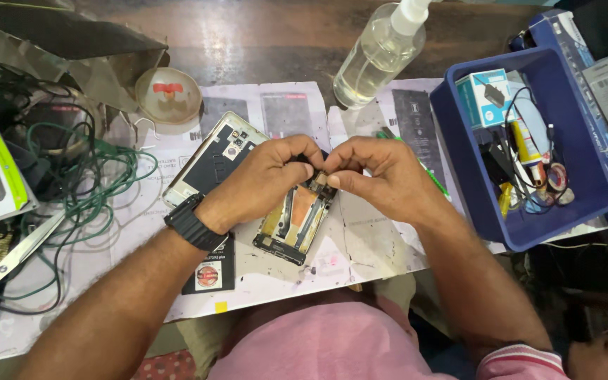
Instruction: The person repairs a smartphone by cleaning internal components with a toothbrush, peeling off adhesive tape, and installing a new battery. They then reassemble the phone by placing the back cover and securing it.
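An opened phone body (295, 222) with its insides bare lies tilted on the paper-covered bench. My left hand (265, 179), a black watch on its wrist, and my right hand (381, 172) meet over the phone's upper end. The fingertips of both pinch at a small part there; the part itself is hidden by my fingers. A detached phone back cover (209, 160) lies just left of my left hand, partly under it.
A clear spray bottle (378, 56) stands behind my hands. A blue bin (459, 169) with boxes, cables and tubes is at right. Green wire (93, 176), scissors (1, 271) and a round white lid (168, 95) lie at left. A black battery (209, 271) sits near my left wrist.
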